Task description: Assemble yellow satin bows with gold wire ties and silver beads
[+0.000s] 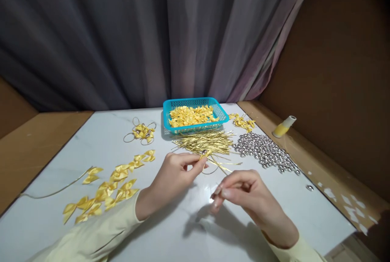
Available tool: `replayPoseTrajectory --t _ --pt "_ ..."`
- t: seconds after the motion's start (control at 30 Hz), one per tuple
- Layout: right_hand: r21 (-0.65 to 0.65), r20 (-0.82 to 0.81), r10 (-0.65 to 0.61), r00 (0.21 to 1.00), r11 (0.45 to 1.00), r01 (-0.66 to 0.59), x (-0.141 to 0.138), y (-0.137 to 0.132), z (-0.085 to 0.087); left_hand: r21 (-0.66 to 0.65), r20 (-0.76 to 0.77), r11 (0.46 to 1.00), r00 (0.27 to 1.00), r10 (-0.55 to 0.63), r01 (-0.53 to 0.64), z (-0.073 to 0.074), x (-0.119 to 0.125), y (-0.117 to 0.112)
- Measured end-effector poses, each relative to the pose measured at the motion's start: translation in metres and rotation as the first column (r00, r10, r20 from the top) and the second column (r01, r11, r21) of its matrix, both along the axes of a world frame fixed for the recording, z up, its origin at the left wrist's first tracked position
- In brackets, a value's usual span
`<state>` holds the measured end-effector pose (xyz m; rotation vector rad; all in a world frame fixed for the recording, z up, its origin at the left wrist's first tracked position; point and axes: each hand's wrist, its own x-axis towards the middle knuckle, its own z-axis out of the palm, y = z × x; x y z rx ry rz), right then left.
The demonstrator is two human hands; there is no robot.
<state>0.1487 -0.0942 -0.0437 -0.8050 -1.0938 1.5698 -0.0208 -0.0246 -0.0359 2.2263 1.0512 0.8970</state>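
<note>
My left hand (pixel 176 172) pinches a small yellow ribbon bow (pixel 204 154) with a silver bell on it, held just above the white table (pixel 189 229). A thin gold wire trails from the bow toward my right hand (pixel 243 193), whose fingers are pinched together near the wire's end. What the right fingers grip is too fine to make out. A pile of gold twist wires (pixel 207 142) lies just beyond both hands.
A teal basket (pixel 195 103) of yellow bows stands at the back. Silver bells (pixel 265 152) are heaped to the right, with one stray bell (pixel 310 187). Loose yellow bows (pixel 106 189) lie at left, finished bows (pixel 143 132) behind them. A yellow-and-white tube (pixel 284 127) lies on the wooden ledge.
</note>
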Motion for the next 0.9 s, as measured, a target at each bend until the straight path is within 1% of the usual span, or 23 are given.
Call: replayPoseTrajectory --t 0.07,0.17,0.23,0.4,0.53,0.63,0.7,0.8,0.9 --pt "-0.023 0.024 -0.007 1.0 1.0 0.007 -0.006 0.002 -0.003 -0.09 0.033 0.996 0.999 0.006 -0.003 0.003 0.0 0.0" --pt "0.015 0.098 -0.097 0.99 0.995 0.096 -0.009 0.005 -0.009 -0.197 0.083 0.98 0.997 0.001 0.015 0.006 -0.001 -0.001" --pt "0.047 0.146 -0.16 0.976 0.987 0.154 -0.01 0.006 -0.012 -0.24 0.103 0.97 0.995 -0.006 0.03 0.006 -0.001 -0.002" --pt "0.138 0.26 -0.284 0.923 0.957 0.256 -0.014 0.005 -0.014 -0.256 0.123 0.966 0.992 -0.014 0.045 0.005 0.001 -0.005" --pt "0.181 0.301 -0.315 0.9 0.946 0.27 -0.015 0.005 -0.014 -0.256 0.11 0.966 0.994 -0.014 0.042 0.006 0.001 -0.006" --pt "0.185 0.282 -0.317 0.906 0.944 0.272 -0.013 0.004 -0.014 -0.257 0.091 0.966 0.996 -0.004 0.028 0.004 0.001 -0.005" --pt "0.18 0.236 -0.3 0.924 0.948 0.262 -0.011 0.003 -0.015 -0.246 0.086 0.969 0.996 0.006 0.015 0.003 0.0 -0.004" --pt "0.158 0.123 -0.241 0.963 0.962 0.221 -0.008 0.0 -0.015 -0.218 0.091 0.976 0.996 0.023 -0.002 0.002 0.0 -0.002" --pt "0.12 0.018 -0.17 0.985 0.979 0.167 -0.006 -0.001 -0.014 -0.217 0.081 0.975 0.995 0.058 -0.039 0.001 0.001 -0.002"
